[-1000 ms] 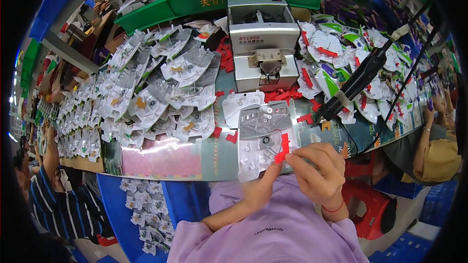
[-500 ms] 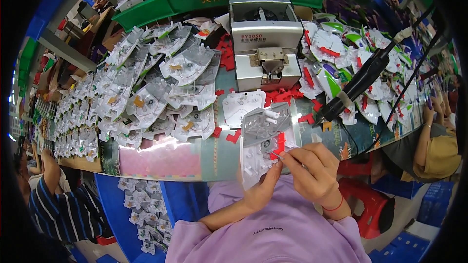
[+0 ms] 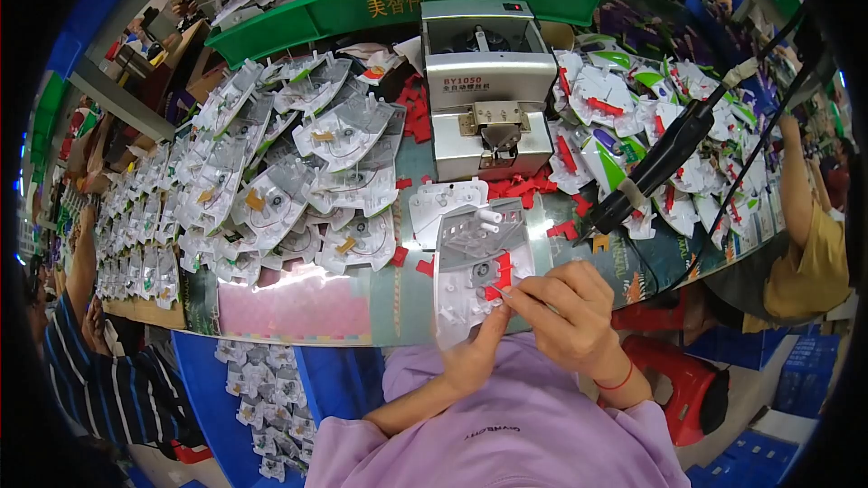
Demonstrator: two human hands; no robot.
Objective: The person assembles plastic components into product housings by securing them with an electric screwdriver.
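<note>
My left hand [image 3: 475,354] grips the lower end of a white and grey plastic housing [image 3: 459,296], tilted up above the table's near edge. A red plastic piece [image 3: 499,271] sits in the housing's right side, beside a small round dark part. My right hand [image 3: 568,314] is closed in a pinch at the lower end of the red piece; a thin pale sliver shows at its fingertips, too small to name. Just beyond the housing lies a white plastic plate [image 3: 443,203].
A silver screw-feeding machine [image 3: 493,72] stands behind, with loose red pieces [image 3: 524,188] at its foot. Piled housings [image 3: 298,158] fill the left; white-green shells [image 3: 601,90] lie right. A black electric screwdriver [image 3: 655,163] hangs at right. A blue bin [image 3: 339,380] holds parts below. Co-workers sit both sides.
The housing and both hands have shifted slightly left in the picture. My right fingers stay pinched at the red piece, and my left hand keeps its grip.
</note>
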